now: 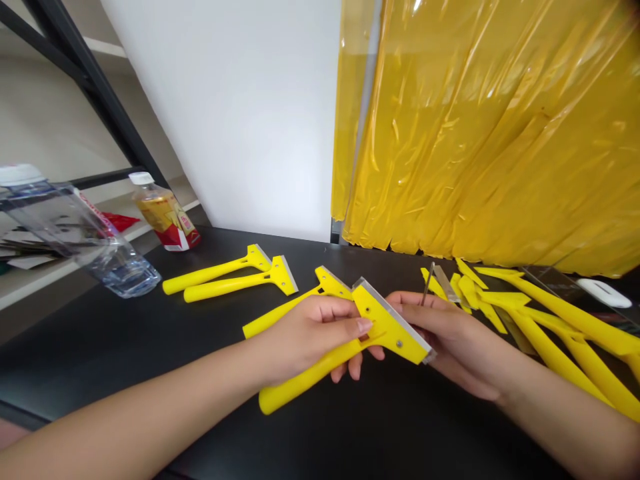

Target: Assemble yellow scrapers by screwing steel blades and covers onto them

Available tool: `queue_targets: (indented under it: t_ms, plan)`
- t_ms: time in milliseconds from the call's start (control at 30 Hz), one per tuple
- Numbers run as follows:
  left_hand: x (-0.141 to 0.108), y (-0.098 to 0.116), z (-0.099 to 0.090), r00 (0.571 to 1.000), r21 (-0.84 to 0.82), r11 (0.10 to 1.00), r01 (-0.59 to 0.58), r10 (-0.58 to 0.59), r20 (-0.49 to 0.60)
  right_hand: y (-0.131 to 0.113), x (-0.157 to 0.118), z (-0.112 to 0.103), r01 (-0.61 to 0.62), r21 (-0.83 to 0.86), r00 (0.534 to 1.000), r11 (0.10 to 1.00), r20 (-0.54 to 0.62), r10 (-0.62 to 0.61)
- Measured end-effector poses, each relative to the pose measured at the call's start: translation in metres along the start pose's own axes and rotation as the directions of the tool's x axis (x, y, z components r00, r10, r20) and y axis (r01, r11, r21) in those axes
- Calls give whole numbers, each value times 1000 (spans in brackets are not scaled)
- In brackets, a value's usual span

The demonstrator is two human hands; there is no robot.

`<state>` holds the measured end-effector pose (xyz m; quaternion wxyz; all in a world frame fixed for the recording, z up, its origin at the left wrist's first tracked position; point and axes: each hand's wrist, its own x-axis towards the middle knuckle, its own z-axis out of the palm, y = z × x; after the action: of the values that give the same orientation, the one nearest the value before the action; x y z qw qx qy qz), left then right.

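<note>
My left hand (310, 333) grips the yellow handle of a plastic razor scraper (385, 327) near its head. The scraper has a metal blade along its far edge and a visible screw. My right hand (440, 333) holds the other side of the head, and the thin metal shaft of a small screwdriver (427, 283) rises from its fingers. The screwdriver's handle is hidden. Under my left hand lies another yellow scraper (327, 283). Two more scrapers (240, 280) lie to the left, and a heap of yellow scrapers (560, 320) lies to the right.
Everything rests on a black table (150, 353). A clear water bottle (85, 240) lies on its side at the left, near a drink bottle with a red label (165, 213). Yellow plastic strip curtains (475, 133) hang behind the table. A white object (605, 292) lies at the right.
</note>
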<state>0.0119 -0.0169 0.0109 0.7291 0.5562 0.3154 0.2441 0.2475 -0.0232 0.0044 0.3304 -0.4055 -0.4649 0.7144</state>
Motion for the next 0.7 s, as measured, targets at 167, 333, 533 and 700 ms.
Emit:
queue_targets:
  t_ms: [167,333,533,700]
  plan:
    - [2,-1,-6,998,-101,995,-21,16,-53,-8,0,-10,-5,-617,992,787,-101,-72]
    - [1,-2,-8,1000,-183,983,-23,22,-12,-6,-1,-9,37,-798,999,602,17,-38]
    - [-2,4,-11,999,-219,975,-22,31,38,-8,-2,-6,33,-802,998,596,0,-56]
    - [-6,9,-12,992,-261,965,-31,62,112,4,-2,-5,114,-807,991,580,49,-126]
